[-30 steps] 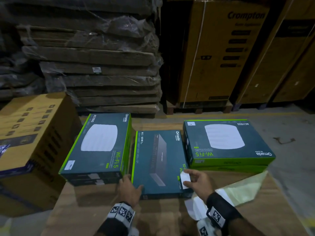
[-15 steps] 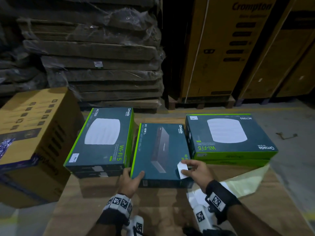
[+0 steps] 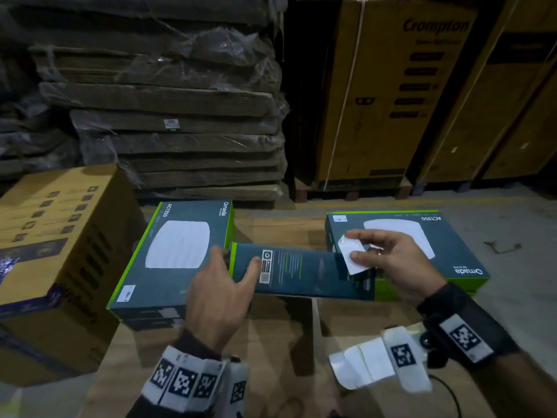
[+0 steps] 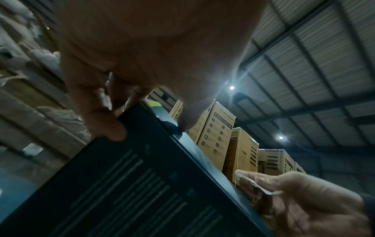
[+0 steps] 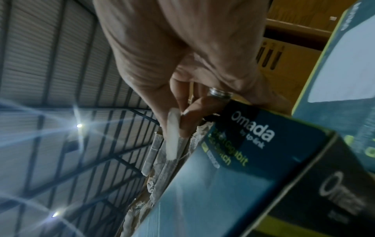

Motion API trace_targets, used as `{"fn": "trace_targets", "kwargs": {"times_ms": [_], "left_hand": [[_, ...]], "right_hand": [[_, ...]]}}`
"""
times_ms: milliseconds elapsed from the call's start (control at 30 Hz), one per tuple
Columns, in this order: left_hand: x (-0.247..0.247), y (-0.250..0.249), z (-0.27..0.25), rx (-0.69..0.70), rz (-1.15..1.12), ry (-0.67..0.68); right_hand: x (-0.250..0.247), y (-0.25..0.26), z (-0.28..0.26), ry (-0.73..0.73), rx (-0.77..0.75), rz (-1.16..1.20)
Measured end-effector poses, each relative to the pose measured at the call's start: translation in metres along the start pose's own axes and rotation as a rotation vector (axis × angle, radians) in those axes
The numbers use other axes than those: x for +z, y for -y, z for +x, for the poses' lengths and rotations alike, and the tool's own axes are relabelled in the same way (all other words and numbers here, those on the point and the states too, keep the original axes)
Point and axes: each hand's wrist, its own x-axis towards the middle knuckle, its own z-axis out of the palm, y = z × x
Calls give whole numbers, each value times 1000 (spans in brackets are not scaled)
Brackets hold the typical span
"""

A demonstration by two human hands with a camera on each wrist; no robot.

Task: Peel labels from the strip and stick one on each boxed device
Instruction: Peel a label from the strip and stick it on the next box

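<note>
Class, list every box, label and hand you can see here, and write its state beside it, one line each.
Middle box: lifted on edge, back side facing the camera, unlabelled there.
Left box: flat, small label on its near corner.
Right box: flat, small label on its far corner.
Loose label: peeled, pinched by right hand.
Left hand: gripping the middle box's end.
Label strip: lying on the cardboard.

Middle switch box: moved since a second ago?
Yes. The switch box lay flat between the two AC1350 boxes; now the left hand holds it raised and tipped on edge, printed back facing the camera.
</note>
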Motion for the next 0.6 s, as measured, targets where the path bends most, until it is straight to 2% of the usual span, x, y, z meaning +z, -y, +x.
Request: {"fn": "trace_targets", "kwargs": {"times_ms": [267,333,467,600], "left_hand": [[0,-5,13,41,148,-45],[2,-1,22,71,175,-32],[8,9,43,31,193,28],[15,9,46,75,327,112]], "right_hand": [[3,26,28,16,-73,-34],[7,29,33,-1,-116,-53],[17,30,46,-19,-142,-68],[19,31,56,-30,-138,-52]]}}
